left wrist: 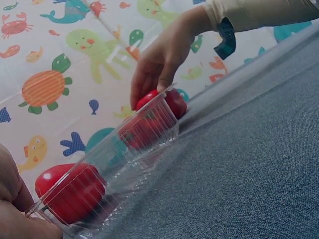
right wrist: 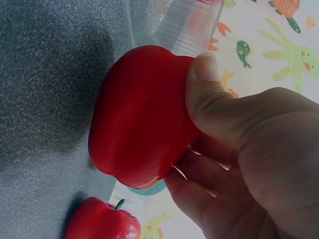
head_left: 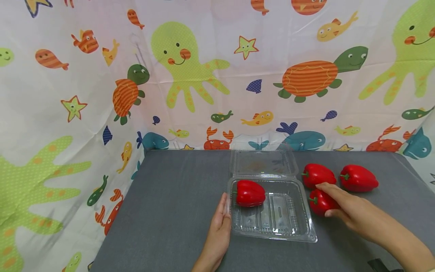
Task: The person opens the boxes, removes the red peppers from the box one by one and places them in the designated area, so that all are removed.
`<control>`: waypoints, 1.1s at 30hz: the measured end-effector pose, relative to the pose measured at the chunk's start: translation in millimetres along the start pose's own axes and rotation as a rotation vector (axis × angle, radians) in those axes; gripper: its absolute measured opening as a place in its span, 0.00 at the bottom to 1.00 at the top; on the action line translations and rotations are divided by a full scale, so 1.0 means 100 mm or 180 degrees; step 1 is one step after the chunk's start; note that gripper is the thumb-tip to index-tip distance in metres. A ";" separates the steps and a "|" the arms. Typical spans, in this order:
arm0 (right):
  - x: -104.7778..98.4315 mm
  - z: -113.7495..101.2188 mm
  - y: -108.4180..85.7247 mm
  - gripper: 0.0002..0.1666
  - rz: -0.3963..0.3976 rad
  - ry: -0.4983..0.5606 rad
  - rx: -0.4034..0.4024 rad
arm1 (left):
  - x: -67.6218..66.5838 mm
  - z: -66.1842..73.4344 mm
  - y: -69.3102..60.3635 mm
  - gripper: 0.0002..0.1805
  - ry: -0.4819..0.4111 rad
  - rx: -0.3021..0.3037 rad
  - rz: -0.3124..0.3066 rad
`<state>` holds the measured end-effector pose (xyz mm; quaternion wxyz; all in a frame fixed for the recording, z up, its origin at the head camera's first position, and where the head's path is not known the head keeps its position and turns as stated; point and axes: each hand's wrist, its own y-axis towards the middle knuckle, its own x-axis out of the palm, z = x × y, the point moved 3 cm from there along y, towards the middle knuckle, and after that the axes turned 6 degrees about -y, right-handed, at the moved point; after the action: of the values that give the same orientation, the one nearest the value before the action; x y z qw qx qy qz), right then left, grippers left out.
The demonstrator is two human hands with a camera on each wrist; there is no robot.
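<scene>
A clear plastic clamshell box lies with its lid folded back on the grey table. One red bell pepper sits in the left part of its tray. At the box's left wall my left hand pinches the rim, thumb on the near side, as the left wrist view also shows. To the right of the box, my right hand grips another red bell pepper between thumb and fingers. Its stem points left toward the box. Whether this pepper touches the table cannot be told.
Behind the right hand lie two more red bell peppers, one near the box and another farther right. The transparent lid reaches to the table's back edge. A curtain printed with sea animals hangs behind and at the left.
</scene>
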<state>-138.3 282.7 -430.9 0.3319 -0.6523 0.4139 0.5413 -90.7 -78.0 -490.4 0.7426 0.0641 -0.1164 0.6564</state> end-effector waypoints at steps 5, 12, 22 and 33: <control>0.02 0.02 0.00 0.48 -0.0026 0.0023 -0.0012 | 0.01 0.00 0.00 0.34 0.0011 -0.0006 -0.0003; 0.03 0.05 0.00 0.47 -0.0093 0.0104 -0.0032 | 0.00 -0.02 0.01 0.34 0.0032 -0.0036 0.0020; 0.06 0.08 -0.02 0.46 -0.0195 0.0175 0.0060 | 0.01 0.00 0.00 0.34 0.0018 -0.0003 0.0017; 0.04 0.12 0.01 0.50 -0.0325 0.0343 0.0117 | 0.00 -0.02 0.01 0.33 -0.0033 0.0035 -0.0015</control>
<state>-144.2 291.7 -436.8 0.3482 -0.6946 0.4072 0.4801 -91.6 -77.1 -492.1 0.7432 0.0718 -0.1165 0.6550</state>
